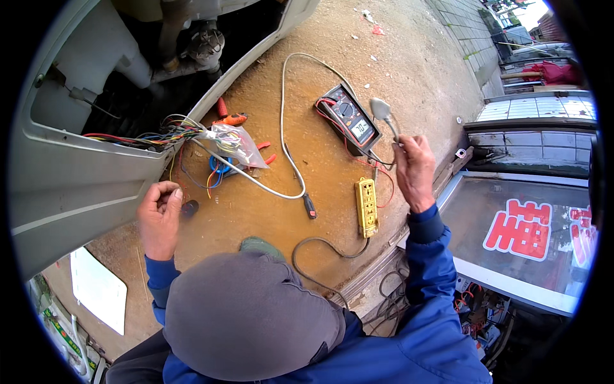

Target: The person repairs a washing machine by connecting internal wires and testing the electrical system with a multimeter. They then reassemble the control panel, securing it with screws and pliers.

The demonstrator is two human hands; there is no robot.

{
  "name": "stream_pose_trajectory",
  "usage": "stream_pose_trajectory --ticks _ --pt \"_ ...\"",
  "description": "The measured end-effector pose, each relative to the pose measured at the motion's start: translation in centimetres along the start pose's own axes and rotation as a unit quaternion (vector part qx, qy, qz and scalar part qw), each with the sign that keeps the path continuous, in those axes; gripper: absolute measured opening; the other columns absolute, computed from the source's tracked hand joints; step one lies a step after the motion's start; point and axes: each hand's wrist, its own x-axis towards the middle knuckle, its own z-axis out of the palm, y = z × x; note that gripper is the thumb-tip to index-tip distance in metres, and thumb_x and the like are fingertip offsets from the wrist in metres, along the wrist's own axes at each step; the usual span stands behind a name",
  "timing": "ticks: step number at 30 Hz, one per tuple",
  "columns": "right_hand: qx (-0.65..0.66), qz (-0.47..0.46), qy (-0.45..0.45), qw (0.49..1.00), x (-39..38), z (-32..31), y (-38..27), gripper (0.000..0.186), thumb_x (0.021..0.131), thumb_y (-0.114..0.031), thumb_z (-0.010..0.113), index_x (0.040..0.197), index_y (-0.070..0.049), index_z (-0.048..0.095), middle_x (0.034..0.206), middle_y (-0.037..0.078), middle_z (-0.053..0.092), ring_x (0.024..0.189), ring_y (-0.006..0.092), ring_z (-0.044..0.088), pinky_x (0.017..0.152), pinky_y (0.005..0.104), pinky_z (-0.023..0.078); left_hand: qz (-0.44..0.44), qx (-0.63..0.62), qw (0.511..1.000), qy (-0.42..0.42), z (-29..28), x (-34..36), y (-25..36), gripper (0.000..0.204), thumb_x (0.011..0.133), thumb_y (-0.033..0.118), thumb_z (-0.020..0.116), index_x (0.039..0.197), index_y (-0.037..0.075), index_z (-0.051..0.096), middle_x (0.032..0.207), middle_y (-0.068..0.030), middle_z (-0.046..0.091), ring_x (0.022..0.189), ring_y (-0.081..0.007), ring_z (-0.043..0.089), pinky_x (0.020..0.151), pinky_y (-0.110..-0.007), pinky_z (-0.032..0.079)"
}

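Note:
My right hand (412, 163) pinches the cord of a pale plug (381, 110), which points upward beside a multimeter (347, 120) with red and black leads. Below it lies a yellow power strip (366, 208). My left hand (160, 211), fingers curled, is beside the appliance's metal panel (77, 192); what it holds, if anything, is unclear. A bundle of coloured wires (147, 140) comes out of the opened appliance to a clear plastic bag (236, 144). Orange-handled tools (231, 120) lie nearby. A white cable (283, 102) loops over the ground, near a small black-and-red tool (309, 206).
The appliance's open cavity (192, 38) holds pipes and a white tank. At right is a framed glass panel (486, 205) with red characters; behind it are tiled surfaces (531, 137). A white board (96, 288) lies at lower left. A grey cap (249, 313) fills the bottom centre.

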Motion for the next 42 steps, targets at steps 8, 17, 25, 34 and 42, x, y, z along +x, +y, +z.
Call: stream_pose_trajectory --ticks 8,17,25,34,42 --pt "0.215 0.212 0.044 0.952 -8.6 -11.8 8.0 0.027 0.093 0.003 0.065 0.119 -0.002 0.072 0.087 -0.001 0.065 0.075 0.0074 0.062 0.064 0.0228 0.052 0.021 0.015 0.999 -0.035 1.7 1.4 0.9 0.012 0.099 0.009 0.068 0.107 0.000 0.066 0.089 0.0006 0.064 0.078 -0.0055 0.056 0.071 -0.022 0.049" --pt "0.363 0.435 -0.065 0.821 -16.9 -1.1 11.1 0.013 0.093 -0.003 0.061 0.103 0.004 0.065 0.079 0.006 0.066 0.070 0.0150 0.068 0.069 0.0290 0.057 0.032 0.010 0.999 -0.035 1.1 0.9 1.5 0.013 0.099 0.010 0.068 0.107 -0.001 0.066 0.089 -0.0003 0.064 0.077 -0.0065 0.058 0.070 -0.022 0.049" --pt "0.063 0.281 -0.025 0.957 -17.8 0.8 10.5 0.013 0.081 -0.002 0.065 0.088 -0.003 0.054 0.068 0.005 0.052 0.062 0.0146 0.051 0.060 0.0321 0.047 0.029 0.017 0.999 -0.016 0.2 0.7 1.4 0.013 0.100 0.011 0.067 0.107 0.000 0.066 0.090 -0.0007 0.065 0.079 -0.0068 0.058 0.071 -0.023 0.048" --pt "0.236 0.432 0.117 0.862 -24.6 6.4 10.2 0.057 0.090 -0.006 0.077 0.133 0.008 0.042 0.095 0.013 0.065 0.072 0.0180 0.068 0.066 0.0293 0.058 0.025 0.005 0.999 -0.035 1.1 0.6 1.2 0.013 0.100 0.010 0.067 0.108 0.000 0.066 0.089 0.0000 0.063 0.077 -0.0063 0.057 0.068 -0.022 0.048" --pt "-0.010 0.250 -0.049 0.967 -25.6 5.4 5.8 0.029 0.080 -0.001 0.068 0.108 0.000 0.062 0.102 0.018 0.062 0.093 0.0351 0.064 0.081 0.0425 0.054 0.037 0.010 0.999 -0.023 0.8 0.7 1.1 0.014 0.100 0.010 0.067 0.108 -0.001 0.065 0.089 -0.0005 0.064 0.077 -0.0069 0.057 0.068 -0.023 0.048"
